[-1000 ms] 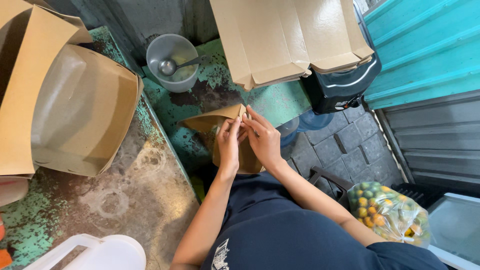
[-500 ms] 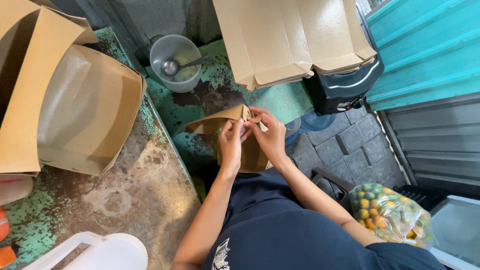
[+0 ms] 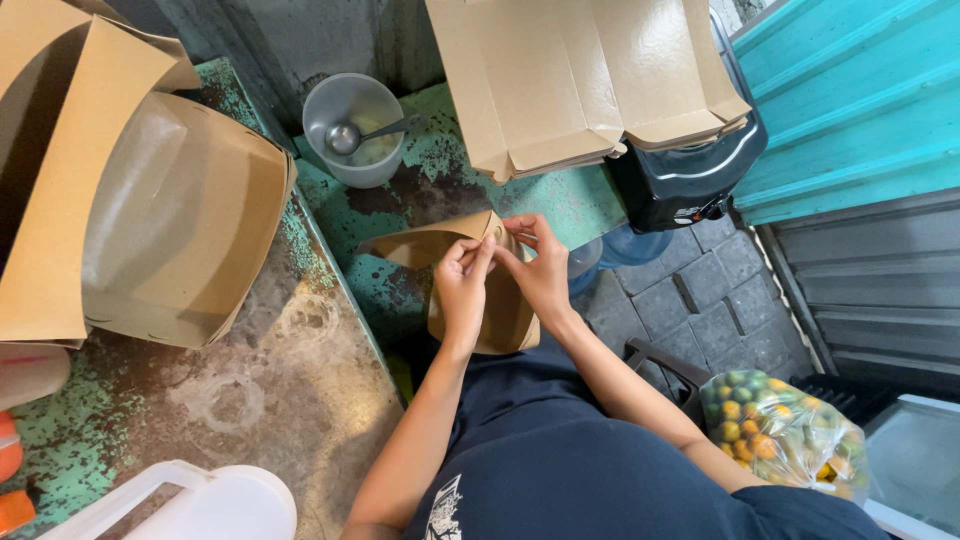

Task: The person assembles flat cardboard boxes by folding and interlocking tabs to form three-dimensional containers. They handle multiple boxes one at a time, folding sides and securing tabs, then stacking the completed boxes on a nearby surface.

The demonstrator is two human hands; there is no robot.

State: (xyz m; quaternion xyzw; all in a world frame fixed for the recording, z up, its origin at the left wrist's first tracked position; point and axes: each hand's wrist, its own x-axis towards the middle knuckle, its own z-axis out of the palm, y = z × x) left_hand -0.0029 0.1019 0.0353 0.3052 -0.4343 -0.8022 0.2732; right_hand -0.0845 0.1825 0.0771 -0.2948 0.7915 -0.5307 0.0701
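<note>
Seen from above, a brown cardboard box (image 3: pixel 480 290), only partly folded, is held up in front of a dark blue shirt (image 3: pixel 600 470), over the edge of a worn green counter (image 3: pixel 300 390). The left hand (image 3: pixel 462 290) is curled over the box's upper edge, fingers bent and pinched on a flap, with its fingertips (image 3: pixel 483 245) meeting those of the other hand. The right hand (image 3: pixel 540 272) is likewise closed on the same edge, thumb and forefinger pressed at a small tab near the top corner; neither hand is spread flat or let go. To the near right, a clear plastic bag of small green and orange citrus fruit (image 3: pixel 785 432) is seen beside the person. On the counter to the left, a folded open cardboard box (image 3: pixel 175 235) is set. Farther off, a translucent plastic tub (image 3: pixel 352 128) with a metal ladle (image 3: pixel 350 137) in it is placed by the wall, and a stack of flat unfolded cartons (image 3: pixel 585 75) is laid over a black appliance (image 3: pixel 685 175).
</note>
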